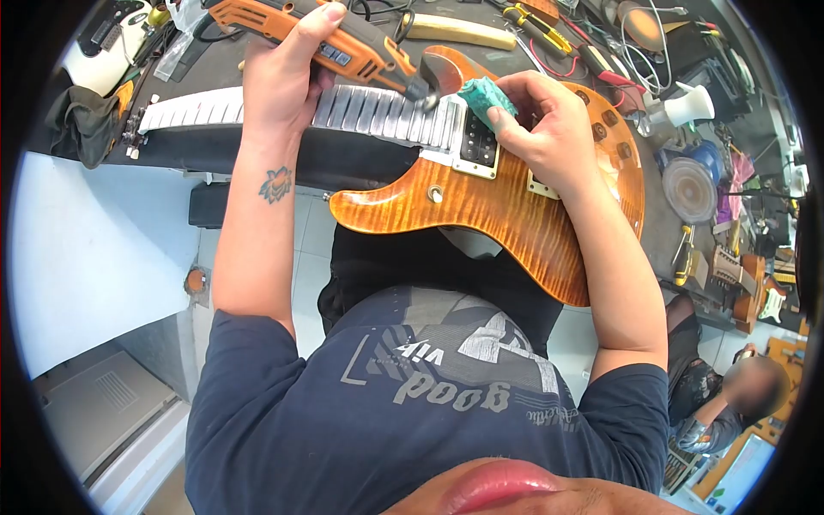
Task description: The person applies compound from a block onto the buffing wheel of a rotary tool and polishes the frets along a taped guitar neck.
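Observation:
My left hand (287, 73) is wrapped around an orange and black rotary tool (360, 56). The tool's small round tip (429, 103) hovers at the body end of the fretboard. In my right hand (545, 124), between thumb and fingers, is a crumbly green block of polishing compound (487, 101), held over the pickup (477, 146) and close to the tool's tip. Beneath both hands lies an electric guitar (506, 210) with a flamed amber-brown top. White tape covers its fretboard (369, 112) between the metal frets, and the headstock points left.
The dark workbench (558, 60) carries a wooden-handled tool (459, 31), yellow-black cutters (539, 30), cables and a white cup (689, 105). A screwdriver (683, 256) lies at right. Another white guitar body (107, 51) is at far left. A seated person (712, 403) is at lower right.

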The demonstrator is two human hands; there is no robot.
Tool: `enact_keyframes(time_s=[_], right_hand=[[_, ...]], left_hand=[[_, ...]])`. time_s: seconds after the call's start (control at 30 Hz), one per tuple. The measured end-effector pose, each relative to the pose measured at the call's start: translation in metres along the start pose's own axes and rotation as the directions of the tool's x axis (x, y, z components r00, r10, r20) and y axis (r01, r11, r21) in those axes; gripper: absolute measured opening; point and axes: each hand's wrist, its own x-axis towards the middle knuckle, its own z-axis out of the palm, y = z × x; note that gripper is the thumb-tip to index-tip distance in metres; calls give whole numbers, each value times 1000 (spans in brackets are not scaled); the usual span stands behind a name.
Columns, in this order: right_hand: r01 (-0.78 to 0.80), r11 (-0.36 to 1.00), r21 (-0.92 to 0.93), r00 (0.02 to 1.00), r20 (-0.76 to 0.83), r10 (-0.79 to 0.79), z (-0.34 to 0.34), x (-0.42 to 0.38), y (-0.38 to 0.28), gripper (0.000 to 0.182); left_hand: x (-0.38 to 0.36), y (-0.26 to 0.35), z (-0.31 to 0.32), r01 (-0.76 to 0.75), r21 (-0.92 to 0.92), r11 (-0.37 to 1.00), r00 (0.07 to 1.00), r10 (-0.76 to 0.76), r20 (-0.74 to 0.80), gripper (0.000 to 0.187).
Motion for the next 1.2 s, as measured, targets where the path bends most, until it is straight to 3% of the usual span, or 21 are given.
enact_keyframes(time_s=[0.07, 0.27, 0.37, 0.47, 0.53, 0.6, 0.67, 0.77, 0.87, 1.0, 1.13, 1.2], right_hand=[[8, 1000, -10, 1000, -1, -8, -2, 1, 0, 29], [-2, 999, 35, 1000, 7, 2, 0, 1, 1, 29], [-4, 1000, 5, 1000, 14, 4, -2, 0, -2, 29], [14, 1000, -1, 1000, 12, -14, -2, 0, -2, 29], [11, 1000, 0, 1000, 14, -11, -2, 0, -1, 29], [18, 1000, 2, 1000, 12, -18, -1, 0, -1, 30], [19, 1000, 9, 1000, 11, -20, -1, 1, 1, 30], [13, 1000, 18, 1000, 9, -13, -1, 1, 3, 30], [15, 1000, 1, 1000, 16, -15, -1, 1, -1, 30], [12, 1000, 29, 1000, 20, -13, 1, 1, 0, 29], [4, 1000, -2, 1000, 26, -4, -1, 0, -2, 29], [1, 1000, 9, 1000, 24, -1, -1, 0, -2, 29]], left_hand=[[-1, -1, -5, -18, 0, 1000, 999, 18, 49, 25], [0, -3, -8, 23, 67, 997, 1000, -24, 4, 31], [-6, 4, -11, -20, 69, 997, 989, 10, 150, 32], [-7, 1, -3, -108, -56, 993, 987, 113, 113, 29], [-6, 1, -10, -84, -30, 996, 984, 88, 155, 30], [-6, 0, -8, -80, -68, 994, 993, 86, 84, 31], [-5, -1, 4, -110, -169, 980, 991, 94, -100, 30], [7, 3, -27, 14, -127, 992, 999, -21, -48, 27], [8, 5, -20, -23, -73, 997, 993, 15, -113, 26], [3, 4, -19, 71, 27, 997, 984, -65, -168, 28], [4, 5, -13, 57, -7, 998, 978, -57, -201, 27], [6, 2, -23, 21, -40, 999, 994, -25, -108, 25]])
